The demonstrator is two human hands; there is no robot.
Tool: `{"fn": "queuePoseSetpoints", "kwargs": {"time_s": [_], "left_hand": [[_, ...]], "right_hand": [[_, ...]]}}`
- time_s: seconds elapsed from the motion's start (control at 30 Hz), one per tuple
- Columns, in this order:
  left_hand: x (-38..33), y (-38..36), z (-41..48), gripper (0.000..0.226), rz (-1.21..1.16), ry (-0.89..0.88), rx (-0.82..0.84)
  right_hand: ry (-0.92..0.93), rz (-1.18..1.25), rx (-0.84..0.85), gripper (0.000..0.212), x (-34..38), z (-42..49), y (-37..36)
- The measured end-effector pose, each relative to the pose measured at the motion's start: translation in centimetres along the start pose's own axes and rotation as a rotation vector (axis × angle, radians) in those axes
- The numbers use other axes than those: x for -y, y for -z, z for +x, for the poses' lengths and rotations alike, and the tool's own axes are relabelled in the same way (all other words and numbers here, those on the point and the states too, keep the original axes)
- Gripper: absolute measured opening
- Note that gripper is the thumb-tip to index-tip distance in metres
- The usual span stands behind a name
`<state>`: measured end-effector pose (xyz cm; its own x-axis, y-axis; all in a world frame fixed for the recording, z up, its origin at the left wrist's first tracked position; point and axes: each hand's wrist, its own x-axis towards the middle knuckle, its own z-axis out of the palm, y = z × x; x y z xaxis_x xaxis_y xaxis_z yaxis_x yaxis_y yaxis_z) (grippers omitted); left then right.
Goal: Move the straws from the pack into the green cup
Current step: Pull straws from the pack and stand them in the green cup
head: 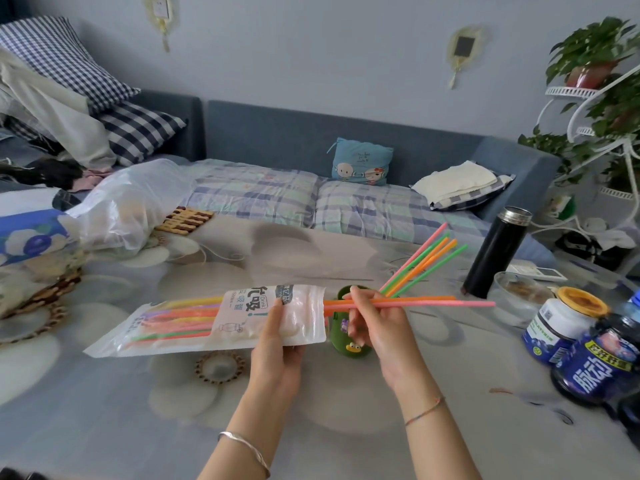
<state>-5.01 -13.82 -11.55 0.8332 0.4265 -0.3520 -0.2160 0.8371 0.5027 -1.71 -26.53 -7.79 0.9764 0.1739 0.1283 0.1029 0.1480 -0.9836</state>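
Observation:
My left hand point(277, 344) grips the clear straw pack point(194, 320) near its open right end and holds it level above the table. Several coloured straws lie inside the pack. My right hand point(377, 323) pinches two straws, one orange and one pink point(433, 301), which stick halfway out of the pack's mouth and point right. The green cup point(341, 336) stands on the table just behind my right hand, partly hidden by it. Several straws point(420, 265) stand in the cup, leaning up and to the right.
A black flask point(495, 252) stands to the right of the cup, with a glass bowl point(519, 296) and blue jars point(568, 327) closer to the right edge. A plastic bag point(128, 206) and woven coasters point(38, 306) sit at the left. A sofa runs behind the table.

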Motion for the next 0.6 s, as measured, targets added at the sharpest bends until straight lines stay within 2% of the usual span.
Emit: {"fn": "queuePoseSetpoints", "kwargs": {"time_s": [0.2,0.3,0.43,0.53,0.6], "left_hand": [[-0.9,-0.3,0.7,0.053,-0.035,0.008,-0.002],[-1.2,-0.4,1.0,0.055,-0.032,0.017,-0.012],[-1.1,-0.2,1.4,0.055,-0.022,0.026,-0.005],[-1.1,-0.1,1.6,0.054,-0.017,0.038,0.024],[-1.2,0.0,1.7,0.053,-0.01,0.03,0.03]], "right_hand": [[0.17,0.056,-0.39,0.037,2.1,1.9,3.7],[0.275,0.032,-0.516,0.039,2.5,2.7,5.3],[0.334,-0.303,-0.527,0.037,1.6,3.4,6.0],[0.263,-0.574,-0.418,0.037,0.5,3.8,5.6],[0.205,-0.646,-0.351,0.038,-0.1,4.1,5.3]]}}
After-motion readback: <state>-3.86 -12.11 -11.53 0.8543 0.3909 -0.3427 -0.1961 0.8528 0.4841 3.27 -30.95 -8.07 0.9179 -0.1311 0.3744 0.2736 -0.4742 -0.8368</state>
